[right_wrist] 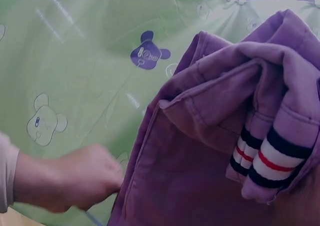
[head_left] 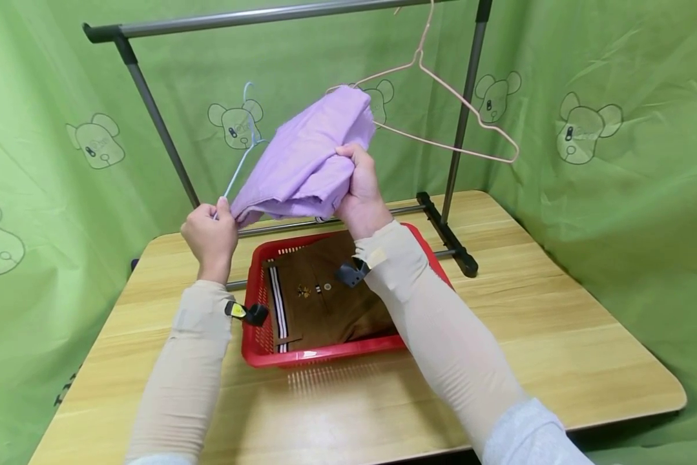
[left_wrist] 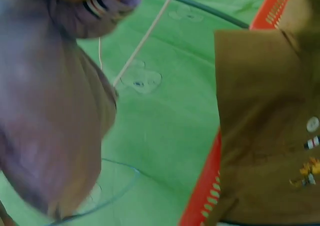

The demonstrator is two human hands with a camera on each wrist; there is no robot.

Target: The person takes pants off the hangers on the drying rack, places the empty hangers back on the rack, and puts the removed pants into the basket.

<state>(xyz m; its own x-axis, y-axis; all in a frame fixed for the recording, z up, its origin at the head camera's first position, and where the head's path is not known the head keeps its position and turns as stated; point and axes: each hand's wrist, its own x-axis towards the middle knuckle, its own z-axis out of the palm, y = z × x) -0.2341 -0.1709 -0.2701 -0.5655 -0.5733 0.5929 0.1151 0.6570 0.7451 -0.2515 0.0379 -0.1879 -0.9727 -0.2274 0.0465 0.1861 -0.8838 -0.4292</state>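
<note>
In the head view, a light-purple garment [head_left: 301, 152] is held up above the basket. My right hand [head_left: 362, 190] grips its bunched right side. The right wrist view shows navy, white and red striped bands [right_wrist: 275, 161] on the bunched part. My left hand [head_left: 211, 232] pinches a light-blue clothes hanger [head_left: 240, 169] by its lower left end, right at the garment's lower left corner. The hanger's hook points up, and its other side is hidden behind the garment. Whether the left fingers also hold the cloth I cannot tell.
A red basket [head_left: 331, 353] on the wooden table [head_left: 534, 336] holds a folded brown garment [head_left: 325, 310] with striped trim. Behind stands a clothes rack [head_left: 238, 19]. A pink hanger [head_left: 470, 106] hangs from its rail, partly behind the purple garment. Green curtains [head_left: 644, 226] surround the table.
</note>
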